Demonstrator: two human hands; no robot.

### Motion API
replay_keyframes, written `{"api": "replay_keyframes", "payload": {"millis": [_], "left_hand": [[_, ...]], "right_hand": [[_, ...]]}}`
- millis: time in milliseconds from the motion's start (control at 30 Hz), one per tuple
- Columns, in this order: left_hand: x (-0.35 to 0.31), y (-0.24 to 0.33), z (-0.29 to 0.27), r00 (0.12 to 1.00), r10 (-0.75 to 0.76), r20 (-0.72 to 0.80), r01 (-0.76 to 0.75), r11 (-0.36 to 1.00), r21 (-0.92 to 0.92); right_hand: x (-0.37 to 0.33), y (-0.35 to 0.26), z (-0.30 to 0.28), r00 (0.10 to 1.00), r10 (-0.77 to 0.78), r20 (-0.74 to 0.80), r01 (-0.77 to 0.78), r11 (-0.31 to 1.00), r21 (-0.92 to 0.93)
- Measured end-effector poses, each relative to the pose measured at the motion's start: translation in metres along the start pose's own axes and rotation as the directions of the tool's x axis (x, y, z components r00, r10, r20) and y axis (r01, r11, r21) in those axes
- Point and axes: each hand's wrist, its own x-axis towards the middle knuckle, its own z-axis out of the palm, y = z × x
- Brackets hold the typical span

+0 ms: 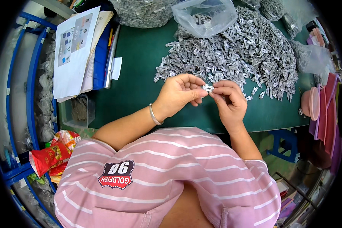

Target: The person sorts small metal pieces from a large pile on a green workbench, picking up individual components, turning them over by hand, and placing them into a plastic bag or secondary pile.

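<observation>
Two hands meet near the middle of the frame. The left hand [175, 94] and the right hand [232, 107] each pinch one end of a small silver metal piece [207, 88] with thumb and finger. It is up over the green desk [136, 76]. A big pile of silver pieces [231, 51] lies at the upper right. White papers [74, 57] are at the upper left.
</observation>
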Motion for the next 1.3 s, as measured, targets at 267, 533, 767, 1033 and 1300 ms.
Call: {"api": "replay_keyframes", "payload": {"millis": [267,533,767,1033,1300], "left_hand": [[0.0,-0.013,-0.005,0.974,-0.212,0.08,0.226,0.891,-0.394],[-0.002,-0.016,-0.034,0.98,-0.082,0.179,0.188,0.67,-0.718],[-0.01,-0.017,-0.022,0.995,-0.089,-0.043,0.074,0.959,-0.275],[-0.013,-0.017,-0.012,0.983,-0.182,-0.031,0.184,0.98,0.07],[-0.014,-0.017,-0.015,0.961,0.277,-0.001,-0.243,0.846,0.475]], "right_hand": [[-0.002,-0.018,0.016,0.997,0.064,0.031,-0.071,0.913,0.402],[0.01,0.008,0.001,0.949,-0.01,0.315,0.091,0.966,-0.244],[0.003,0.015,0.006,0.948,-0.033,0.318,0.141,0.936,-0.323],[0.003,-0.002,0.01,0.971,-0.138,0.194,0.151,0.987,-0.051],[-0.008,0.0,0.013,0.888,0.33,0.321,-0.455,0.731,0.509]]}}
